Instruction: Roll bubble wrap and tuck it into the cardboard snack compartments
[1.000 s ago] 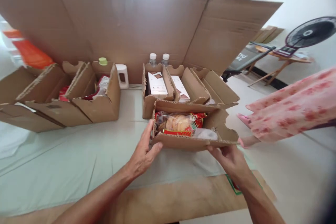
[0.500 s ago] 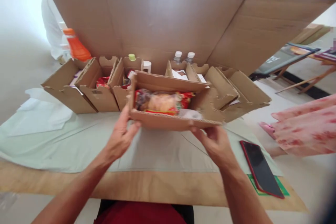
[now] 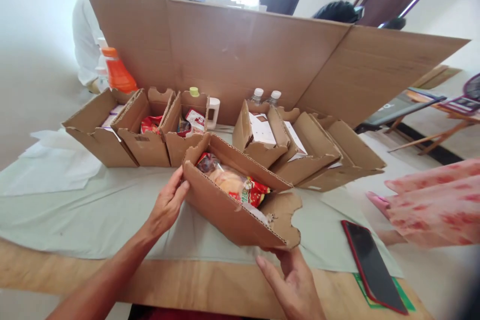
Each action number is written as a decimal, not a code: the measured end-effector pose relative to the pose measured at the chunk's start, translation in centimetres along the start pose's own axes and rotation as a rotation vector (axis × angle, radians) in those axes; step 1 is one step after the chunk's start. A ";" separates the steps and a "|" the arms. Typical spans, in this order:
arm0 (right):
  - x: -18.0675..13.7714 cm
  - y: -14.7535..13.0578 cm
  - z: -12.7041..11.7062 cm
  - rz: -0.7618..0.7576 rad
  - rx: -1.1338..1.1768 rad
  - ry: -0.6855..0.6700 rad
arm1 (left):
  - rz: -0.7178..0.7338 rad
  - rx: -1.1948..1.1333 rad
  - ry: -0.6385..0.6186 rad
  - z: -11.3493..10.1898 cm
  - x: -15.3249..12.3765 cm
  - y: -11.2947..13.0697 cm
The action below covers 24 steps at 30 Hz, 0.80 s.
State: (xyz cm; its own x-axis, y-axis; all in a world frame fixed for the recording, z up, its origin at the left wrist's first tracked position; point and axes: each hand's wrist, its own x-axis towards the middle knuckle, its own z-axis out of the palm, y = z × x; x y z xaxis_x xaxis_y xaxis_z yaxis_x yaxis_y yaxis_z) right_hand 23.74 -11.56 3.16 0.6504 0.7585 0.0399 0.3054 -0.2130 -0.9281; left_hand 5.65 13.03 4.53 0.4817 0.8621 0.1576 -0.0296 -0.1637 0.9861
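I hold an open cardboard box (image 3: 225,210) above the table, turned at an angle. Inside lie a snack packet (image 3: 234,185) with red print and something white. My left hand (image 3: 167,205) grips the box's left end, fingers curled on the wall. My right hand (image 3: 294,285) supports the right end from below, thumb up against the underside.
Rows of open cardboard boxes (image 3: 146,132) with packets, cartons and bottles stand behind, before a tall cardboard sheet (image 3: 232,50). An orange bottle (image 3: 118,72) is at back left. A red phone (image 3: 369,262) lies at right on the pale cloth (image 3: 75,205). A person in pink (image 3: 435,200) is at right.
The box has swung round from facing me squarely to lying diagonally, its right end nearer me and lower. My right hand has slipped from its front edge to underneath.
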 end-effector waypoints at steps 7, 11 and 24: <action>3.4 3.6 -2.8 -0.036 0.025 0.089 | -0.042 0.157 0.101 5.3 -4.6 -3.5; 7.5 3.5 -2.0 -0.097 0.068 -0.041 | -0.007 0.174 -0.097 7.3 -7.3 -4.0; 7.8 2.6 2.3 -0.244 -0.293 0.059 | 0.161 0.266 -0.247 5.3 -4.5 -4.8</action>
State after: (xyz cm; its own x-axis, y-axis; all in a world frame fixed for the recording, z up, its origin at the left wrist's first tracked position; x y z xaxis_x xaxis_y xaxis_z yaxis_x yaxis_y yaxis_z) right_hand 27.97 -4.79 0.24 0.5706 0.7737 0.2753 0.6362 -0.2046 -0.7439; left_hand 8.25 7.40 -1.17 0.6868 0.6791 0.2591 0.0906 -0.4336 0.8965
